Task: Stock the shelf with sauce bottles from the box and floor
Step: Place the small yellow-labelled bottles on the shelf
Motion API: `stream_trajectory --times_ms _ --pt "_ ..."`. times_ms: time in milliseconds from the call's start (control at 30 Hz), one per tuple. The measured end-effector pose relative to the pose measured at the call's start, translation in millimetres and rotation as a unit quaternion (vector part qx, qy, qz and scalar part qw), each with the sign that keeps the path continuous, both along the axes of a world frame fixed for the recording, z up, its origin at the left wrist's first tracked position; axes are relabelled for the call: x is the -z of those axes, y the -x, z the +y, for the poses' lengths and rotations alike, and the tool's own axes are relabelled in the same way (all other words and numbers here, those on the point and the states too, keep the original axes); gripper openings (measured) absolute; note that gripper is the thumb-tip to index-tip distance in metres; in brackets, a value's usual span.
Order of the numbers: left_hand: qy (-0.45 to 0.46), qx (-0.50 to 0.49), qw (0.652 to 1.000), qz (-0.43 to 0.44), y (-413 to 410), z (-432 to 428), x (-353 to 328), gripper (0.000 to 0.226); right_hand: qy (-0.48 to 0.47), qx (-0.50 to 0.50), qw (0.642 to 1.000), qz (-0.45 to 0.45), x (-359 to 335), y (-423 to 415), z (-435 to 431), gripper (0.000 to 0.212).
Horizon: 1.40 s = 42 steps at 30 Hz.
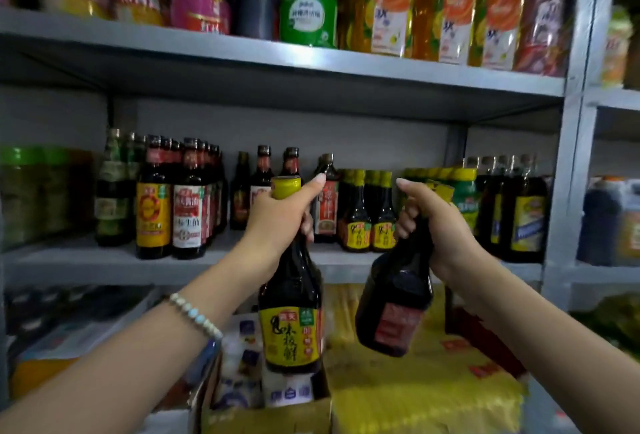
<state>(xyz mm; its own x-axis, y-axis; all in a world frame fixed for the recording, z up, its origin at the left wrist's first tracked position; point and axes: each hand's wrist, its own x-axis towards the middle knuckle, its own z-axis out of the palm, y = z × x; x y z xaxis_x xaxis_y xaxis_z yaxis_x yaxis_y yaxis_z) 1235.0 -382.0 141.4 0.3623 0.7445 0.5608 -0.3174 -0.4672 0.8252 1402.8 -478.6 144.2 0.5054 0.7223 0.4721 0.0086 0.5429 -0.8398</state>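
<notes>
My left hand grips the neck of a dark sauce bottle with a yellow cap and a yellow label, held upright in front of the middle shelf. My right hand grips the neck of a second dark sauce bottle, tilted, its red back label facing me. Both bottles hang in the air below the shelf's front edge. Two matching yellow-label bottles stand on the shelf between my hands.
The middle shelf holds rows of sauce bottles at left and right, with bare room behind my left hand. The upper shelf is packed with bottles. Below are a cardboard box and yellow packets.
</notes>
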Motion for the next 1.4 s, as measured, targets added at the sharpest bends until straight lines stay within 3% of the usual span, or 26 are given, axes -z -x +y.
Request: stream_trajectory --times_ms 533,800,1400 --pt "0.016 -0.007 1.0 0.018 -89 112 -48 0.058 -0.004 -0.02 0.998 -0.066 -47 -83 135 0.046" --pt "0.023 -0.066 0.997 0.013 -113 170 -41 0.056 0.03 -0.059 0.995 -0.076 -40 -102 206 0.045" --pt "0.031 -0.12 0.992 0.026 -156 209 -22 0.048 0.07 -0.056 0.99 -0.106 -17 -123 249 0.042"
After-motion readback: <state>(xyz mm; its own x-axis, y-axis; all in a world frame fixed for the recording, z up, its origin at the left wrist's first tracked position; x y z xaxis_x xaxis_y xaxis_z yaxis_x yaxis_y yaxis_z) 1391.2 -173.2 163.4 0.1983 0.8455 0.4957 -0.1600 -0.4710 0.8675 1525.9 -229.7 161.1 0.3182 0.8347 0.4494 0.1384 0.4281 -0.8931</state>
